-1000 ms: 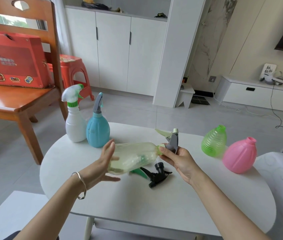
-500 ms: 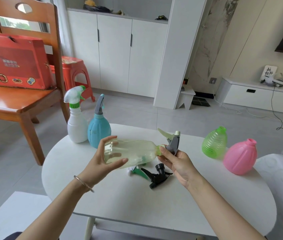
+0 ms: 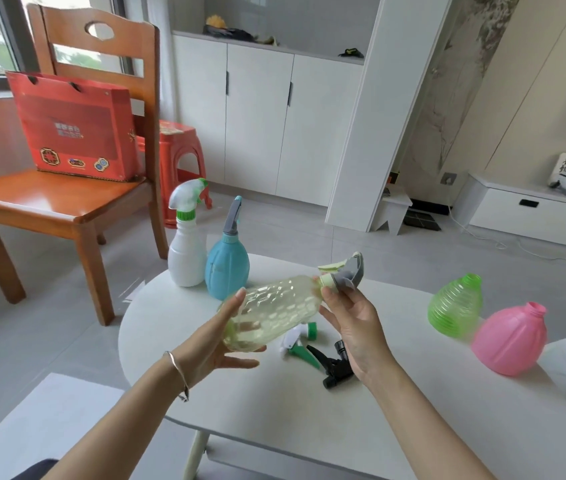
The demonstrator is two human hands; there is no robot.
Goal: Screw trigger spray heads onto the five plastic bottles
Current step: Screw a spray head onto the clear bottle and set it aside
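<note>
At far left a wooden chair (image 3: 56, 199) carries a red gift box (image 3: 73, 133) leaning on its backrest, with a red plastic stool (image 3: 184, 147) behind it. A white spray bottle (image 3: 186, 251) and a blue spray bottle (image 3: 227, 271) stand touching near the far left rim of the round white table (image 3: 309, 420), each with its trigger head fitted.

The left hand (image 3: 215, 344), with a bracelet (image 3: 179, 375) on its wrist, is spread against the base of the pale yellow bottle (image 3: 274, 313), fingers mostly straight and cupping it. The bottle is held above the table, lying nearly level with its neck raised to the right. There the right hand (image 3: 357, 327) pinches the grey trigger head (image 3: 347, 275) at its collar, which sits on the neck.

Below the bottle two loose heads lie on the table, a white and green trigger head (image 3: 297, 341) and a black trigger head (image 3: 335, 367), the black one partly hidden by the right wrist. Well to the right a green ribbed bottle (image 3: 454, 306) and a pink bottle (image 3: 510, 337) stand uncapped, just beside each other, the pink one close to the right rim. The widest stretch of tabletop runs from the loose heads to the near rim.
</note>
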